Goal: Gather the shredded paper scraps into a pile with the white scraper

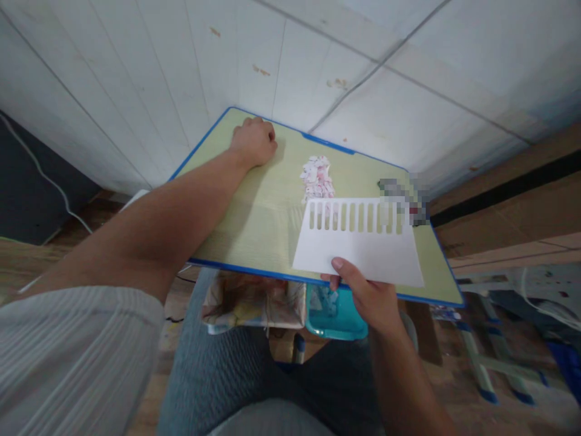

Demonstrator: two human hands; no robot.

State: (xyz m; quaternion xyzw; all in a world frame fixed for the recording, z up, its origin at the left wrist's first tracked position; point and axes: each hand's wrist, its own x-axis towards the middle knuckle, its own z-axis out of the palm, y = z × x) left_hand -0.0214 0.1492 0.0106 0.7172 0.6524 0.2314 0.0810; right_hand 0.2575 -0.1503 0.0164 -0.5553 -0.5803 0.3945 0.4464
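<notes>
My right hand (373,298) grips the near edge of a white slotted sheet (358,251), thumb on top and fingers underneath. A row of long narrow slots runs along the sheet's far side. Through its leftmost slots show paper bits, part of a pile of small white and pink paper pieces (318,175) just beyond the sheet. My left hand (255,140) rests closed near the far left of the tabletop (254,227), its fingers curled down; whether anything is in them is hidden.
A dark object (399,194), partly blurred out, lies at the table's right. Below the near edge are a teal plastic basket (338,333) and a cloth-like bag (254,309). A white wall (254,60) with a cable (385,59) stands behind the table.
</notes>
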